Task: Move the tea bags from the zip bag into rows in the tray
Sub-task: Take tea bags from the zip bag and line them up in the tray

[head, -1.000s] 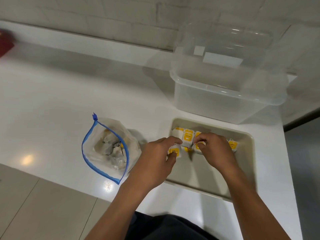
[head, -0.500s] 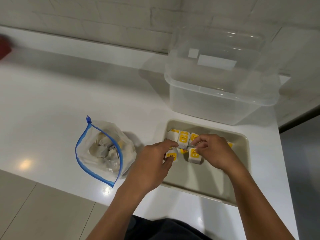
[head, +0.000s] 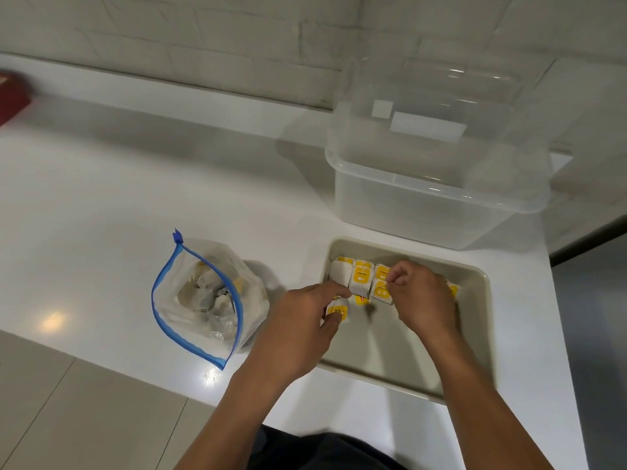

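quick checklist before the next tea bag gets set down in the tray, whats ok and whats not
1. Left hand pinches a yellow-tagged paper tea bag over the tray: ok.
2. Right hand holds a tea bag string at the far row: ok.
3. Near part of the shallow beige rectangular tray has bare floor for a second row: ok.
4. Far row sits straight and complete: cannot tell, the right hand covers part.
5. Clear blue-zipped plastic bag stands open with tea bags inside: ok.
6. Strings untangled: cannot tell.

hands (head: 307, 320) arranging tea bags (head: 361, 276), tray (head: 475, 334), zip bag (head: 203, 296)
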The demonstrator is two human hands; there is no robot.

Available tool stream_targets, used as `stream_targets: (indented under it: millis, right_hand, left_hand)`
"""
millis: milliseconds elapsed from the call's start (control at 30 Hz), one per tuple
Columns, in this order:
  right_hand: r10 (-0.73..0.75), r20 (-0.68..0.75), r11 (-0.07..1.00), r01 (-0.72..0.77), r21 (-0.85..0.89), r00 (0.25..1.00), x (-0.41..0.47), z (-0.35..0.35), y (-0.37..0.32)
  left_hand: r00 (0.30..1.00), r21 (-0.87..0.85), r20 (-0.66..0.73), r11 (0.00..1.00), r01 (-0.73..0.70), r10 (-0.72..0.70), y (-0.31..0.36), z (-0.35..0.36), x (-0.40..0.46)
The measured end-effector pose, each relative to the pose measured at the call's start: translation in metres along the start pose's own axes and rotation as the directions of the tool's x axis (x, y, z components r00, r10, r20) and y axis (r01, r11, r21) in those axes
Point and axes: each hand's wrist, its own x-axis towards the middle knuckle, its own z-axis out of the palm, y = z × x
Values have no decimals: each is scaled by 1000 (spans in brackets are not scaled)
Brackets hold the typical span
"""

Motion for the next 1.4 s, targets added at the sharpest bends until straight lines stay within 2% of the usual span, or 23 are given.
stream_targets:
  millis: [67,200,233,367,500,800,1033,1233,1400]
  right_hand:
    - [-7,39,1000,7,2,999,0,-4,2]
    - [-32,293,983,-23,183,956,-2,-13,1]
    - [-31,317,981,-31,190,948,-1,-13,0]
    - [1,157,998,-11,65,988,8,-5,-2]
    - [-18,80,999,22,-44,997,7,3,-3]
    - [10,-61,997,-14,-80,998,6,7,1]
    - [28,-61,999,-29,-15,998,4,8,-2]
    - [79,-63,995,-82,-50,995,4,1,1]
    - [36,-38,999,-37,-25,999,3,5,-2]
  left_hand:
    - [1000,6,-1,1000,-3,3,0,0,0]
    - [1000,4,-2,1000,-11,11,1,-1,-1]
    - [1000,4,-3,1000,-12,12,1,-1,0]
    - [1000,12,2,1000,-15,15,2,-1,0]
    - [1000,15,1,1000,-25,25,2,-1,1]
    - [1000,25,4,999,-29,29,3,-1,2]
    - [1000,18,10,999,-27,26,4,-2,2]
    - [999,16,12,999,-32,31,4,-2,2]
    - [999,20,15,999,-30,30,5,-2,2]
